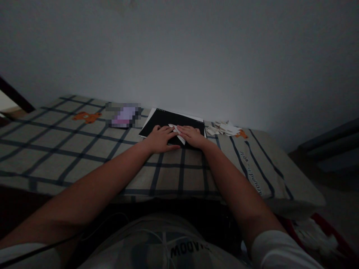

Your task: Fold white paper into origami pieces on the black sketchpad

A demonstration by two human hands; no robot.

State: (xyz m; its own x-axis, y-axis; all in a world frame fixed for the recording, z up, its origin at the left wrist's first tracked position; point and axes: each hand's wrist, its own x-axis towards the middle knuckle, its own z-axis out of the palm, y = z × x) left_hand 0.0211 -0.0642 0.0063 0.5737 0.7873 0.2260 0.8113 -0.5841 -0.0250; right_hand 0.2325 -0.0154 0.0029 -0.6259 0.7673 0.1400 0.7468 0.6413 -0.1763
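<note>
A small folded piece of white paper [180, 136] lies on a black notebook cover [168, 117] with a row of small holes along its far edge. My left hand [162, 139] rests flat on the cover, fingertips touching the paper's left side and thumb spread toward me. From the right, my right hand [193, 136] lies over the paper, its outstretched fingers pressing down on it. Part of the paper is hidden under the fingers. White sheets stick out beneath the cover at its far left corner.
A checked cloth [134, 172] covers the table, which stands against a grey wall [179, 56]. Left of the notebook lies a blurred purple item [125, 115]. Folded white paper pieces [226, 128] sit in a pile to the right. A red container [322, 235] with whitish contents is low right.
</note>
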